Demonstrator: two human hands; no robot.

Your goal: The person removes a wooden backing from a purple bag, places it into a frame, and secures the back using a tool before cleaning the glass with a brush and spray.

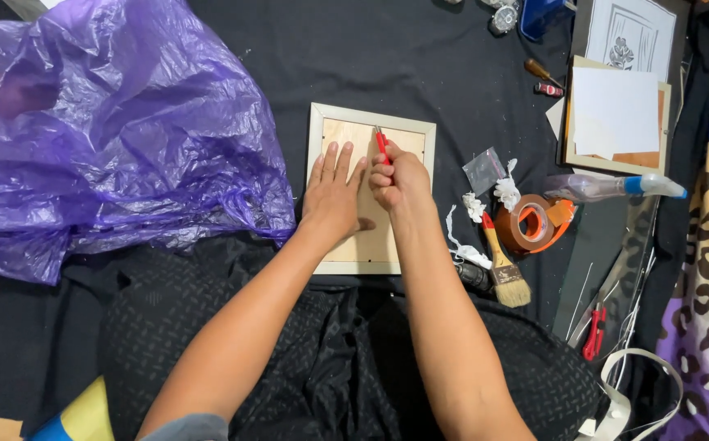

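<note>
On the black cloth, left hand lies flat, fingers spread, on the plywood back of the pale wooden picture frame; just beside it, right hand fingers pinch a red-handled tool, its long axis pointing away toward the frame's far edge

Bright even overhead light, soft faint shadows; sheen on purple plastic bag; sharp focus, slight edge distortion.

A single head-worn camera looks steeply down from above, close over the wearer's own forearms, which enter from the bottom edge. It faces a black cloth-covered surface that fills the view edge to edge.
</note>
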